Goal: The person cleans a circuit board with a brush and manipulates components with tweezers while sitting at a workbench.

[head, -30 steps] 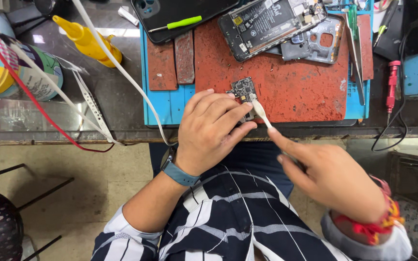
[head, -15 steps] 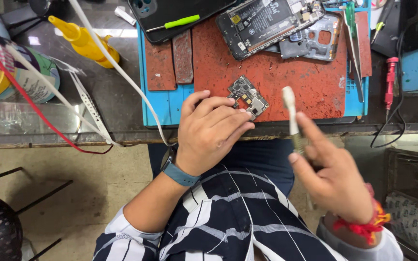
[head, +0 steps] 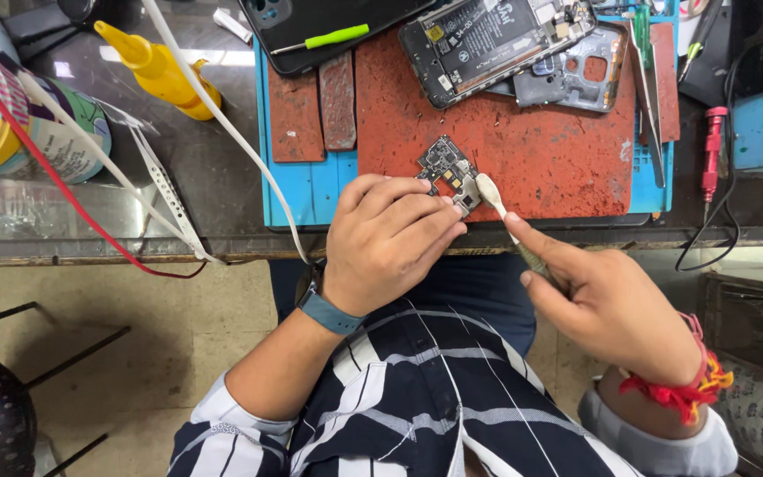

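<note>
The left hand [head: 390, 238], just left of the frame's centre, lies knuckles up with its fingers curled narrow, the fingertips pinning the lower edge of a small dark circuit board [head: 446, 163] against the red work mat [head: 558, 150]. The right hand [head: 611, 305], lower right of centre, is closed around the handle of a small brush [head: 498, 210], forefinger stretched along the shaft, the pale head touching the board's right edge just beside the left fingertips. To brush well here, the left fingers should keep the board flat and steady while the bristles work lightly across the components, with strokes led away from the holding fingers; whether the bristles are wet or dry I cannot tell from this angle. Above the board, at top centre, an opened phone [head: 496, 40] lies tilted, its black battery bearing a pale rectangular label, with a grey inner frame [head: 576, 75] at its right. A black phone back [head: 328, 26] with a green-handled tool [head: 328, 38] sits top centre-left. At upper left stands a yellow squeeze bottle [head: 156, 71] with a pointed nozzle, and at the far left edge a round container [head: 11, 124] wrapped in a colourful printed label. A red-handled screwdriver [head: 714, 150] lies at the right.
</note>
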